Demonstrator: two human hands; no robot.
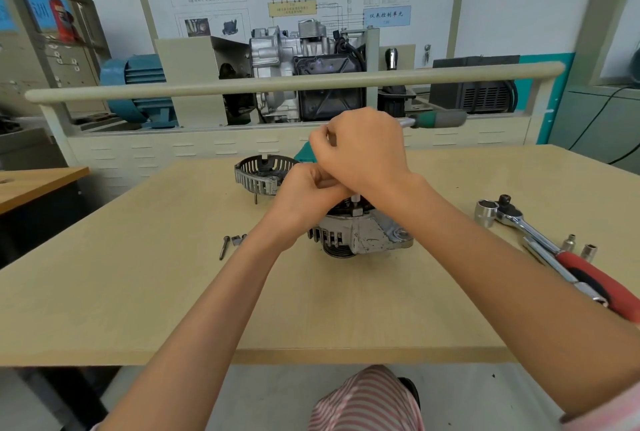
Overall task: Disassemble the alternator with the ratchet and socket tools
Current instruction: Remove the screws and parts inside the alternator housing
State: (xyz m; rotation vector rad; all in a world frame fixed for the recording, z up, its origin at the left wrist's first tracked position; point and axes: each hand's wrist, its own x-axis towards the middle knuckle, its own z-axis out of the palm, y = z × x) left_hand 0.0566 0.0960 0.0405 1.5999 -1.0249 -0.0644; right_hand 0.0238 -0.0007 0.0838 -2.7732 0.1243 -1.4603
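The alternator [363, 235] stands in the middle of the wooden table [138, 309], pulley end down, its top hidden by my hands. My right hand [360, 150] is curled over the head of a ratchet whose green and grey handle [438, 119] sticks out to the right. A thin extension [355, 200] runs down from under that hand into the alternator's top. My left hand [308, 191] sits just below, fingers curled round the extension. The removed slotted rear cover [261, 174] lies behind and to the left.
A long bolt [225, 247] and small loose parts [239, 239] lie left of the alternator. At the right lie a large red-handled ratchet [561, 257] with a big socket [486, 213] and two small sockets [578, 247]. A training stand with a rail [207, 89] is behind the table.
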